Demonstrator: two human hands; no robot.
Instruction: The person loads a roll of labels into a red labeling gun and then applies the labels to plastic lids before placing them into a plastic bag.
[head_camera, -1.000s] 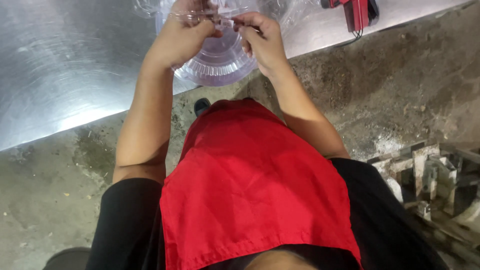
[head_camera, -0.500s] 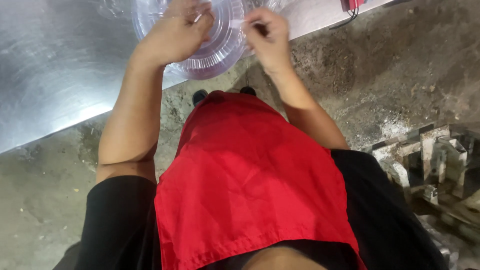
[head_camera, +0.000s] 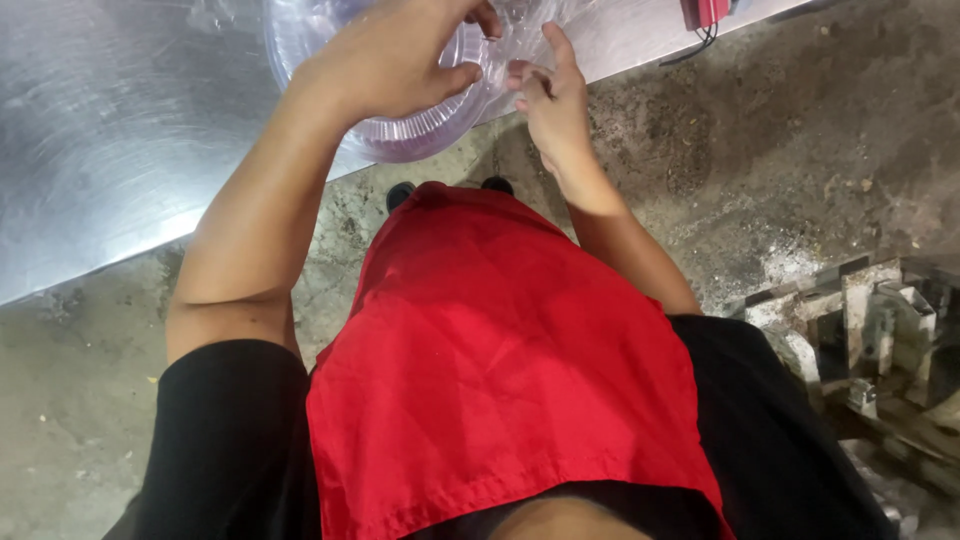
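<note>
I look down past my red apron (head_camera: 500, 380) and black short-sleeved shirt (head_camera: 220, 440) at my two bare hands working at the near edge of a scratched sheet-metal table (head_camera: 110, 150). Compared with a second ago, the round, ribbed, clear plastic cover (head_camera: 420, 140) sits higher in my view and is now partly cut off by the top edge, so less of it can be checked; my hands have stayed on it throughout, which suggests the same fiddly work at its rim goes on. My left hand (head_camera: 390, 60) lies over the cover, fingers curled and thumb pressed to the rim, gripping it. My right hand (head_camera: 550, 100) is just beside it on the right, fingers bent as if pinching something small at the rim; what it holds I cannot tell. The cover overhangs the table edge above the stained concrete floor (head_camera: 800, 150). A red tool (head_camera: 705, 12) lies farther right on the table, and grey metal parts (head_camera: 880, 330) sit on the floor to my right.
</note>
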